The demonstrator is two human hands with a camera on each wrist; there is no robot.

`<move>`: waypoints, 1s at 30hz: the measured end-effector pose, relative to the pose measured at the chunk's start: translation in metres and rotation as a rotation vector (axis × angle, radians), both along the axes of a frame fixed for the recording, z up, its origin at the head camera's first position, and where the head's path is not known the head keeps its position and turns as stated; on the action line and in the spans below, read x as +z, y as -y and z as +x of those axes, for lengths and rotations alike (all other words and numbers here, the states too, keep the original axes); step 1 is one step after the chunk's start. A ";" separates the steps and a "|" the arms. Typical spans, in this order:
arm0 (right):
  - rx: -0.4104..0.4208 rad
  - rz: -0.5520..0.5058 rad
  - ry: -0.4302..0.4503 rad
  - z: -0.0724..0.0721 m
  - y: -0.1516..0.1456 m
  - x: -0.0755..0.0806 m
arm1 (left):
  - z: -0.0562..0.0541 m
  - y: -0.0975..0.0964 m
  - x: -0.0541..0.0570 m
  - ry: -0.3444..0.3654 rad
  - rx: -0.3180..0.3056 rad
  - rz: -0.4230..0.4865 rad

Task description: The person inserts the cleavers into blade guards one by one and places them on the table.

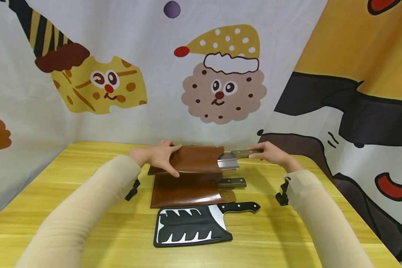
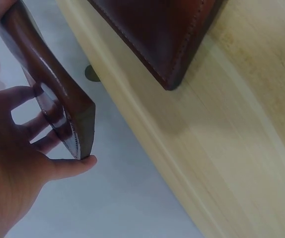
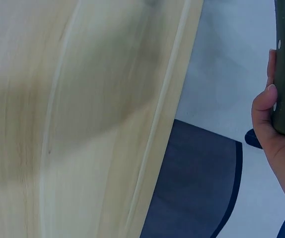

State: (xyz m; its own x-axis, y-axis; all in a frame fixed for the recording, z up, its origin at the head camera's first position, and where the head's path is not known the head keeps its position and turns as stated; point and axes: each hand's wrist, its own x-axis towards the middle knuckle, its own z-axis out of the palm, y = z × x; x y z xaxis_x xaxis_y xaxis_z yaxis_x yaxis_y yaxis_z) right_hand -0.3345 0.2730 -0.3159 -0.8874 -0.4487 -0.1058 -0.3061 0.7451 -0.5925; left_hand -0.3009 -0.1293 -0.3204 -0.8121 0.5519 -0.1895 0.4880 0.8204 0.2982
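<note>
In the head view, my left hand (image 1: 160, 156) grips the left end of a brown leather knife sheath (image 1: 199, 160), raised over the table's far side. The left wrist view shows the thumb on the sheath's edge and the other fingers spread along its face. My right hand (image 1: 271, 153) holds a cleaver (image 1: 245, 153) by its olive-green riveted handle. Its blade lies mostly inside the sheath, with a silver strip showing at the mouth. Below, a second brown sheath (image 1: 184, 193) rests on the table with a dark-handled knife (image 1: 233, 182) in it.
Nearest me on the wooden table (image 1: 97, 230) lies a black-handled cleaver (image 1: 239, 207) with a black-and-white blade guard (image 1: 187, 227). A cartoon-printed cloth (image 1: 160, 74) hangs behind the table's far edge and along its right side.
</note>
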 end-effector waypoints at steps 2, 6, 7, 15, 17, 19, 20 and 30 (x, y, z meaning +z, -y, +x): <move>0.000 0.005 0.001 -0.001 0.002 -0.001 | 0.000 -0.004 0.000 -0.002 -0.002 0.002; 0.009 0.005 -0.001 -0.002 0.007 -0.001 | -0.002 -0.010 -0.001 -0.003 -0.001 -0.003; 0.011 0.004 -0.004 -0.002 0.007 -0.001 | -0.002 -0.011 -0.001 -0.001 0.002 -0.005; -0.006 -0.018 0.015 -0.002 0.010 -0.003 | -0.003 -0.014 -0.004 0.011 0.032 -0.004; -0.012 -0.021 0.024 -0.002 0.012 -0.004 | -0.003 -0.015 -0.004 0.012 0.042 0.012; -0.013 -0.021 0.021 -0.002 0.015 -0.004 | -0.002 -0.017 -0.004 -0.004 0.049 0.025; -0.012 -0.022 0.014 -0.002 0.017 -0.004 | -0.002 -0.017 -0.003 -0.014 0.052 0.027; -0.008 -0.023 0.005 0.000 0.040 -0.001 | -0.005 -0.030 -0.005 -0.017 0.076 -0.022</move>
